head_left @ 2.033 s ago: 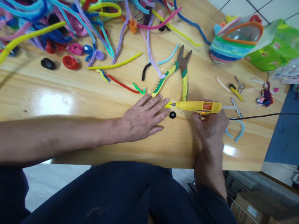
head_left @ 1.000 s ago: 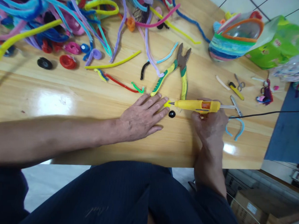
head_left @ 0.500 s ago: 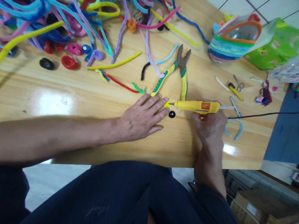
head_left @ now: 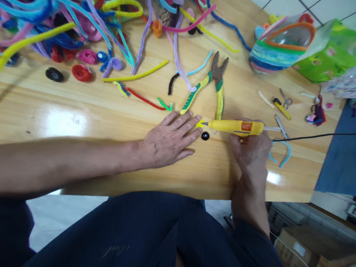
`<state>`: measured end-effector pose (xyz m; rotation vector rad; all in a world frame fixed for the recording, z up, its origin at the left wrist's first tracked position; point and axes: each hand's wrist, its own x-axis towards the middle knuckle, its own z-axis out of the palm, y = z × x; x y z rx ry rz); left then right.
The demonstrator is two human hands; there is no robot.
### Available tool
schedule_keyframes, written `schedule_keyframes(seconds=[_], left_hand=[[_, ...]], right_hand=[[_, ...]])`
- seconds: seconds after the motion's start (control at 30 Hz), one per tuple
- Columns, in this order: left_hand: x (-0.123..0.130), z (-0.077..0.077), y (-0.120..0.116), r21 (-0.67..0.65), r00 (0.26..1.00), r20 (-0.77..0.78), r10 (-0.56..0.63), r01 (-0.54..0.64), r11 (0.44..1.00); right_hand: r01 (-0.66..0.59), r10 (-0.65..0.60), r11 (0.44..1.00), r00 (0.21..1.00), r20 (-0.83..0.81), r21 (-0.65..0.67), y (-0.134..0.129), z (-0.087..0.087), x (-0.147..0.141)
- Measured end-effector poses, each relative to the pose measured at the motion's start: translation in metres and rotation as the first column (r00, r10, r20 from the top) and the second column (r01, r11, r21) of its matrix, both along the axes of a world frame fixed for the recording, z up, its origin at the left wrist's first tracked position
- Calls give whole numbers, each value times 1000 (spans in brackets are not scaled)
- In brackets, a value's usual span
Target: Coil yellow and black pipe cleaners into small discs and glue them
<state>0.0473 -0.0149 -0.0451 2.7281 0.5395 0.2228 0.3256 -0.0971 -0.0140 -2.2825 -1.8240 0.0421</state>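
Sprawling pile (head_left: 93,33): multicoloured fuzzy stems and small coiled pieces heaped across the upper left of the wooden table (head_left: 115,120).
Coils: a black coil (head_left: 54,74) sits just left of a red coil (head_left: 82,73).
Left hand (head_left: 172,139): palm down on the table, fingers stretched out and slightly spread, tips resting at a yellow piece (head_left: 200,124) without wrapping around it.
Yellow piece: on the table between the left fingertips and the nozzle; whether the nozzle touches it cannot be told.
Black disc (head_left: 205,136): just below the nozzle.
Pliers (head_left: 217,73): handles spread, lying above the yellow piece.
Glue gun (head_left: 235,127): yellow, level, nozzle pointing left, black cord (head_left: 319,136) trailing right.
Right hand (head_left: 252,146): fingers curled firmly around the glue gun.
Far right: a striped basket (head_left: 276,58) beside a green bag (head_left: 330,52).
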Motion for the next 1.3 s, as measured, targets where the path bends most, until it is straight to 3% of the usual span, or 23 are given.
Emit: schedule_keyframes(seconds=[0.77,1.3], left_hand=[[0,-1,0,3,1000,-17,-1,1,1000],[0,1,0,-27,1000,6,2,-1,1000]], right_hand=[[-37,34,999,995,92,35,0,2,-1],[45,-45,999,999,0,7,0,-1,1]])
